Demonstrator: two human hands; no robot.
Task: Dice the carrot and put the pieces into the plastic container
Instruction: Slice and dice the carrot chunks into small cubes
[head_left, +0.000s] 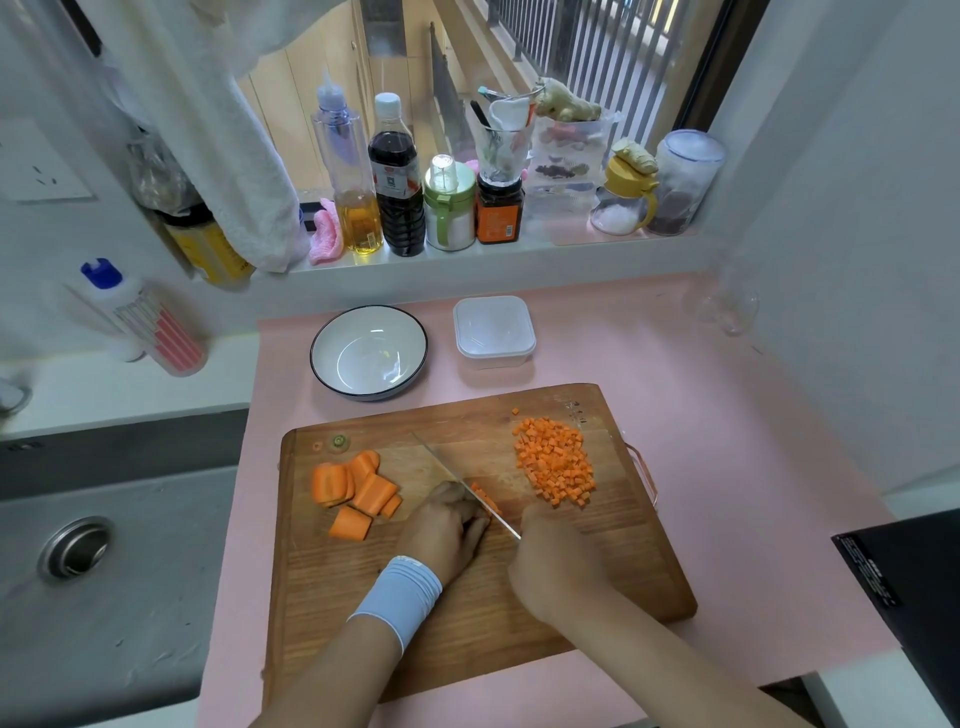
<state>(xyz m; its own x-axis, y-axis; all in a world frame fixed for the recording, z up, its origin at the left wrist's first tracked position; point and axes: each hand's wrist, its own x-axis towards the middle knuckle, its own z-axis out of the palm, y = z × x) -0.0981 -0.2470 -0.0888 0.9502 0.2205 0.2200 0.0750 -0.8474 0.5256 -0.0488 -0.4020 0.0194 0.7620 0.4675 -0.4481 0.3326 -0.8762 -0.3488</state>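
Note:
A wooden cutting board (597, 571) lies on the pink counter. My right hand (558, 564) grips the handle of a knife (447, 470), whose blade runs up-left across the board. My left hand (449, 525), fingers curled, holds carrot strips (485, 500) against the blade. A heap of carrot dice (556, 462) lies on the board's right part. Several larger carrot chunks (353, 488) lie on its left part, with the cut carrot top (340, 441) above them. A clear square plastic container (493, 332) stands beyond the board, holding nothing.
A white bowl with a dark rim (369, 351) stands left of the container. A steel sink (104, 561) is to the left. Bottles and jars (447, 208) line the window sill behind. A black appliance (904, 582) sits at the right edge.

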